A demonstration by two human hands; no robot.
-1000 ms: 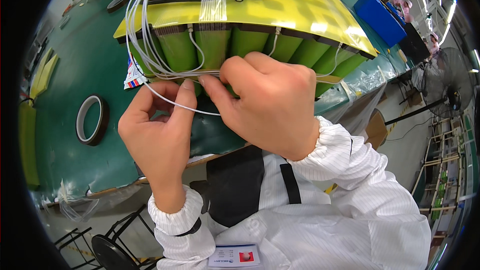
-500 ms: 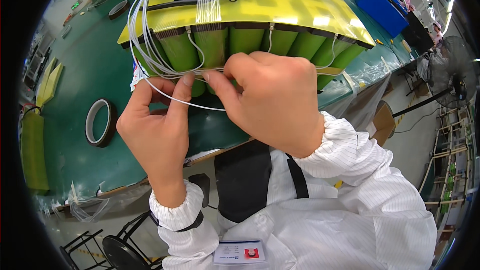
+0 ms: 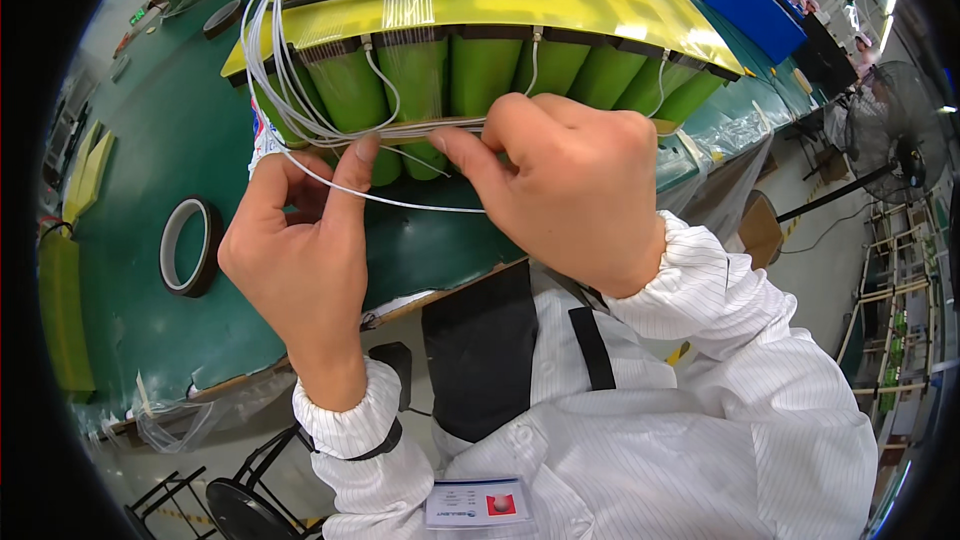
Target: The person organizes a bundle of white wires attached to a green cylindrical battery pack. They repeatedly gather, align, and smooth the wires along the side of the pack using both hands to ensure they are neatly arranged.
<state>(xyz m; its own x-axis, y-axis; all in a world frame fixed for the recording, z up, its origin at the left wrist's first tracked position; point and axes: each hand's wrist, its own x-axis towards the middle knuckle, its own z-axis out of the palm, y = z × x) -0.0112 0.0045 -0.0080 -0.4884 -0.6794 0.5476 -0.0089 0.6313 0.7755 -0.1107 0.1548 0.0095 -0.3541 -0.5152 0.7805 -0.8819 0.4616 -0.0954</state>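
Observation:
A battery pack of green cylindrical cells (image 3: 486, 77) lies at the table's far side, topped by a yellow board (image 3: 570, 5). Along its near side runs a bundle of thin white wires (image 3: 440, 127), looping down from the top left. My left hand (image 3: 300, 255) pinches this bundle between thumb and fingers near the pack's left part. To the right, my right hand (image 3: 575, 190) is closed on the same bundle, its fingertips partly hidden. One loose white wire (image 3: 410, 206) droops below the bundle toward my right hand. A short wire end sticks out between the hands.
A roll of dark tape (image 3: 208, 252) stands left of my left hand; another roll (image 3: 222, 18) lies farther back. Yellow-green pieces (image 3: 65, 310) sit at the far left. Beyond are a blue box (image 3: 750, 5), a black fan (image 3: 895, 140) and people at work.
My right hand has slid right along the wires, widening the gap between my hands. A short wire end now shows there. The whole view has shifted slightly.

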